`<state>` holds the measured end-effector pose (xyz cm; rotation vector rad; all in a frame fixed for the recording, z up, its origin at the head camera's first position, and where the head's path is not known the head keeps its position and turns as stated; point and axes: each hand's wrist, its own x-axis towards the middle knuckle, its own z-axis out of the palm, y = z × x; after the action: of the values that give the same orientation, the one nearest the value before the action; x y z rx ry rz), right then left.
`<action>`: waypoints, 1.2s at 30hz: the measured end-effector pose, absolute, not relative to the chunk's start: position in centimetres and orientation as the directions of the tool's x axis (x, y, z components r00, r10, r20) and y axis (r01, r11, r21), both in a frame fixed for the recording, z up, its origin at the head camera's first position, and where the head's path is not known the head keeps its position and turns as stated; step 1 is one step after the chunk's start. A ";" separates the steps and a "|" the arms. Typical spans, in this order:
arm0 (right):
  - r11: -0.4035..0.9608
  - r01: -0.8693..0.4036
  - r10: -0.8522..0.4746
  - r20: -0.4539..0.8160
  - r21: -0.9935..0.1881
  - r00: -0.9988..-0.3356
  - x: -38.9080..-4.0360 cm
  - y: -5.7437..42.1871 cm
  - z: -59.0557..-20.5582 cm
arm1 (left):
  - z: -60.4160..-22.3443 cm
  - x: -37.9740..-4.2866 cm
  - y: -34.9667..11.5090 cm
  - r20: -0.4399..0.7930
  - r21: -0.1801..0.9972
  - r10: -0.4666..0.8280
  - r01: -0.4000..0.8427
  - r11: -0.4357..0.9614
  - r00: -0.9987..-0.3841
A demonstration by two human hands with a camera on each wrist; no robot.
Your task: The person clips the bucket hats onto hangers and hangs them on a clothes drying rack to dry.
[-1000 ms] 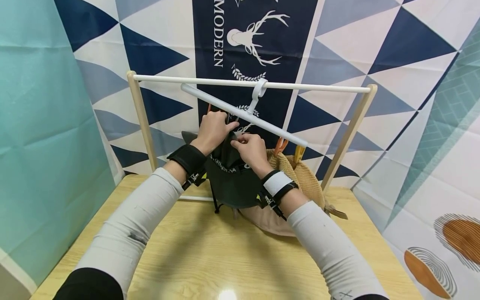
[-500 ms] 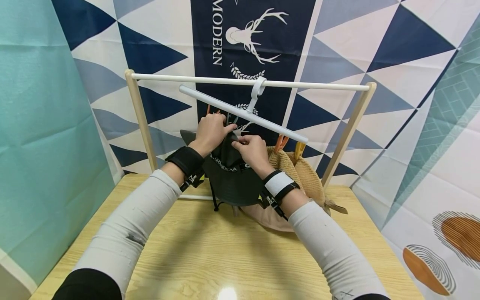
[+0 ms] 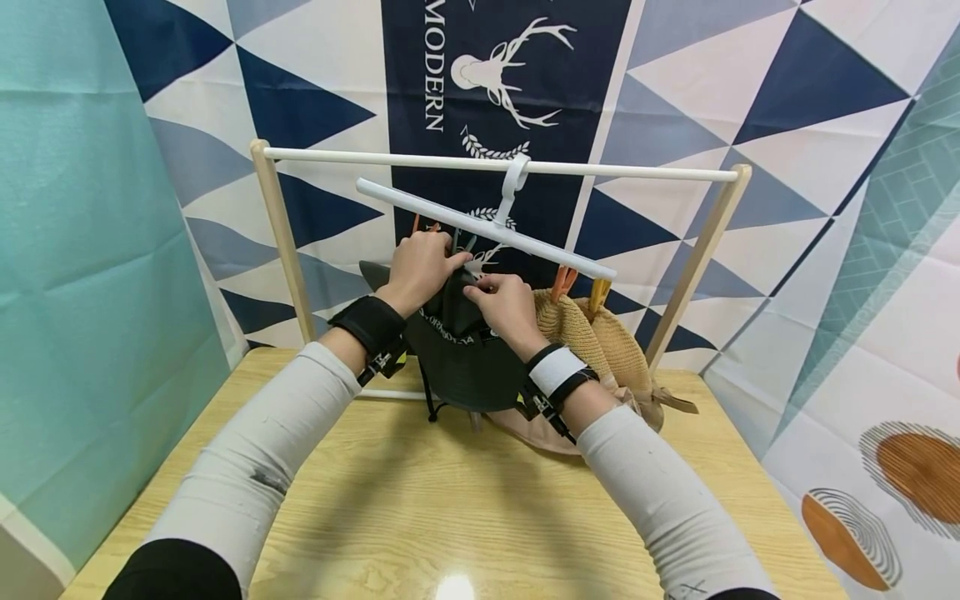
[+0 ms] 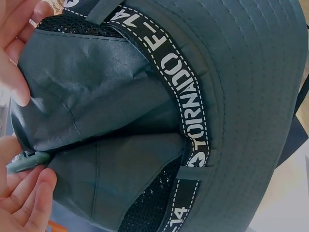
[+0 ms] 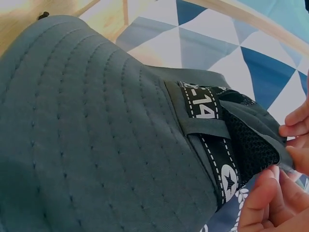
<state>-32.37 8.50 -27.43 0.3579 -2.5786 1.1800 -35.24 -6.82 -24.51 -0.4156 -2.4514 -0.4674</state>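
In the head view a dark green bucket hat [image 3: 468, 371] hangs crown-up below a pale tilted clip hanger [image 3: 480, 223]. My left hand [image 3: 422, 265] is at the crown's left. In the left wrist view its thumb and fingers pinch a green clip [image 4: 30, 161] against a crown fold. My right hand [image 3: 506, 308] grips the crown's right side; the right wrist view shows its fingers at the mesh edge [image 5: 256, 154]. Letters run along the black hatband [image 4: 186, 94]. The hat partly hides the left fingertips in the head view.
The hanger hooks on a white rail [image 3: 622, 172] between wooden posts. Orange [image 3: 564, 283] and yellow [image 3: 599, 295] clips hold a tan knitted hat [image 3: 622, 358] at right. Pink fabric [image 3: 543, 433] lies low behind, above the wooden table [image 3: 442, 500].
The hanger has levelled slightly: its left end has dropped and its right end has risen, lifting the tan hat a little. Both hands stay at the green hat's crown.
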 end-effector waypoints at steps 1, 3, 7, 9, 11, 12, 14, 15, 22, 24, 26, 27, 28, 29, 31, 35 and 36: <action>0.634 -0.338 -0.105 0.355 -0.695 -0.929 -32.3 8.5 -27.4 | -24.5 -35.2 -6.9 0.612 0.233 0.185 0.399 0.887 -0.769; 0.632 -0.339 -0.106 0.356 -0.696 -0.928 -32.2 8.5 -27.5 | -24.5 -35.2 -6.9 0.612 0.233 0.188 0.403 0.885 -0.768; 0.623 -0.348 -0.114 0.359 -0.701 -0.927 -32.2 8.7 -27.6 | -24.7 -35.2 -7.0 0.620 0.237 0.183 0.405 0.883 -0.763; 0.617 -0.352 -0.118 0.360 -0.704 -0.926 -32.2 8.8 -27.7 | -24.8 -35.2 -6.9 0.628 0.240 0.180 0.408 0.881 -0.757; 0.616 -0.354 -0.121 0.359 -0.704 -0.925 -32.2 9.1 -27.8 | -24.9 -35.2 -6.9 0.632 0.247 0.179 0.416 0.875 -0.754; 0.614 -0.350 -0.120 0.355 -0.708 -0.927 -32.1 9.2 -27.8 | -25.0 -35.2 -6.8 0.633 0.253 0.179 0.420 0.871 -0.753; 0.616 -0.345 -0.118 0.350 -0.708 -0.929 -32.0 9.5 -27.9 | -25.3 -35.2 -6.8 0.636 0.264 0.181 0.432 0.862 -0.750; 0.619 -0.345 -0.121 0.349 -0.706 -0.929 -31.9 9.6 -27.9 | -25.4 -35.2 -6.8 0.637 0.274 0.178 0.436 0.858 -0.750; 0.586 -0.379 -0.152 0.362 -0.716 -0.920 -31.5 10.0 -28.0 | -25.8 -34.9 -7.2 0.652 0.345 0.125 0.439 0.830 -0.748; 0.580 -0.382 -0.153 0.364 -0.720 -0.919 -31.5 10.1 -28.1 | -25.8 -34.9 -7.4 0.648 0.363 0.121 0.444 0.819 -0.752; 0.578 -0.383 -0.154 0.365 -0.720 -0.918 -31.5 10.1 -28.2 | -25.9 -34.8 -7.5 0.645 0.376 0.118 0.448 0.811 -0.755; 0.578 -0.384 -0.156 0.365 -0.720 -0.918 -31.4 10.1 -28.2 | -25.9 -34.8 -7.6 0.643 0.383 0.117 0.450 0.807 -0.757; 0.577 -0.385 -0.157 0.365 -0.721 -0.918 -31.4 10.1 -28.2 | -25.9 -34.7 -7.6 0.643 0.388 0.114 0.450 0.804 -0.757; 0.576 -0.385 -0.158 0.364 -0.721 -0.918 -31.4 10.1 -28.2 | -26.0 -34.7 -7.7 0.644 0.392 0.111 0.451 0.802 -0.757; 0.575 -0.387 -0.161 0.364 -0.721 -0.917 -31.4 10.1 -28.3 | -26.1 -34.7 -7.8 0.651 0.400 0.102 0.454 0.796 -0.752; 0.570 -0.386 -0.163 0.361 -0.726 -0.918 -31.4 10.2 -28.4 | -26.3 -34.6 -8.1 0.672 0.406 0.092 0.469 0.784 -0.735; 0.568 -0.384 -0.161 0.359 -0.728 -0.919 -31.4 10.2 -28.4 | -26.4 -34.5 -8.1 0.677 0.406 0.092 0.474 0.781 -0.730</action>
<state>-31.36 10.18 -28.41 0.4528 -2.5505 1.2740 -34.54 -8.10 -26.38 -0.4187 -2.3116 -0.7574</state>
